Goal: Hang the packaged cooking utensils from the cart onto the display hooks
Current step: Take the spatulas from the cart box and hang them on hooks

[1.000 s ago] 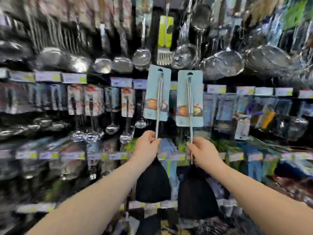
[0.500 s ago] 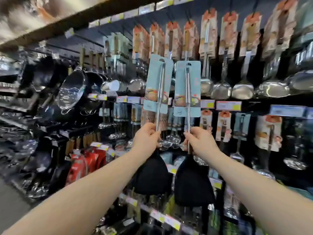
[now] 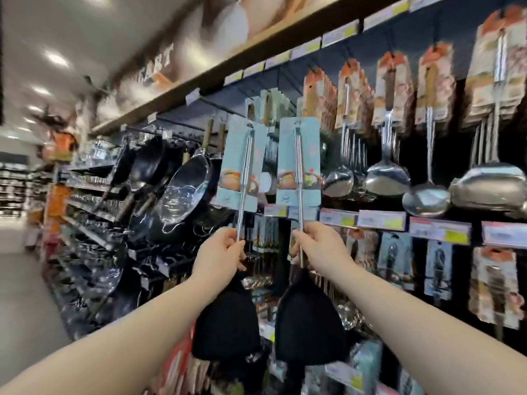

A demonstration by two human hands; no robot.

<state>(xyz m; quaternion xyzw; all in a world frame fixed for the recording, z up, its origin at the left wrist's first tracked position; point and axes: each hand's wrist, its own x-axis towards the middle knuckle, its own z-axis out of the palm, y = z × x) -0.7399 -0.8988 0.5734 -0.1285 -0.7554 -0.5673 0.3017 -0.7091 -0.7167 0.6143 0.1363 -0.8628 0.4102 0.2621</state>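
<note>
I hold two packaged spatulas upright in front of the display wall. My left hand (image 3: 219,253) grips the steel handle of the left spatula (image 3: 226,326), which has a black head and a light blue card. My right hand (image 3: 319,248) grips the handle of the right spatula (image 3: 309,329), which looks the same. Both cards reach up to a row of display hooks (image 3: 219,128) holding similar light blue packs (image 3: 272,105). The cart is out of view.
Steel ladles and turners on orange cards (image 3: 392,89) hang to the right. Black woks and pans (image 3: 182,189) hang to the left. Price-tag rails (image 3: 382,219) run across the shelving. The aisle floor (image 3: 20,295) lies on the left.
My view has swung up and left along the shelving. Both hands have raised the spatulas from the lower rows to the upper hook row, still gripping the handles.
</note>
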